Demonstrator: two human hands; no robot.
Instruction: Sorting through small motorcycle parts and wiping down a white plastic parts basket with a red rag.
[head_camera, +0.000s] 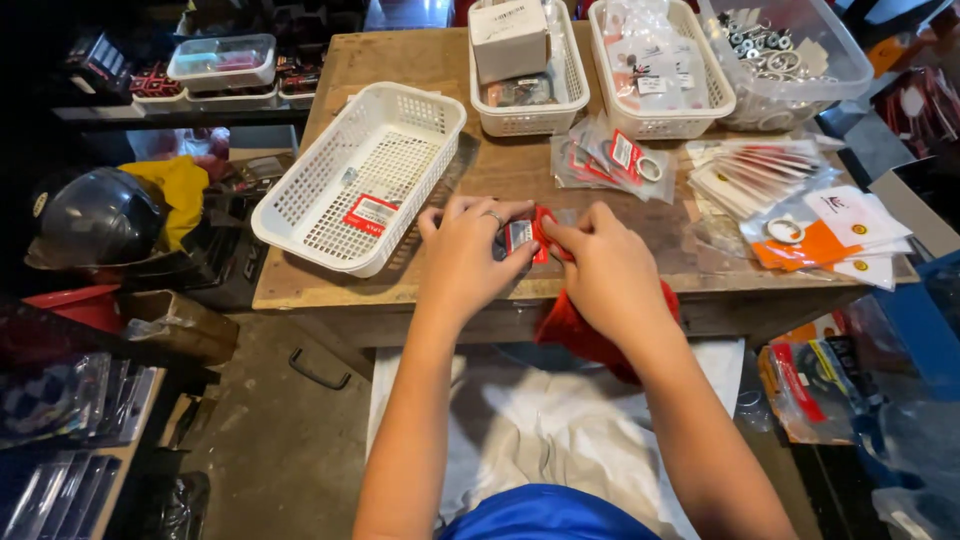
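My left hand (468, 252) and my right hand (605, 268) meet at the near edge of a wooden table (330, 285). Both grip one small clear packet with a red card (522, 237) between the fingertips. A ring shows on a finger of my left hand. A red cloth (578, 332) hangs off the table edge under my right wrist. Just left of my hands lies a white plastic basket (340, 160) with one red packet (371, 213) in it.
Two more white baskets (560, 110) (712, 95) and a clear tub of metal rings (835, 50) line the far edge. Loose packets (610, 158) and stacked cards (755, 175) lie at the right. A dark helmet (95, 215) sits at the left.
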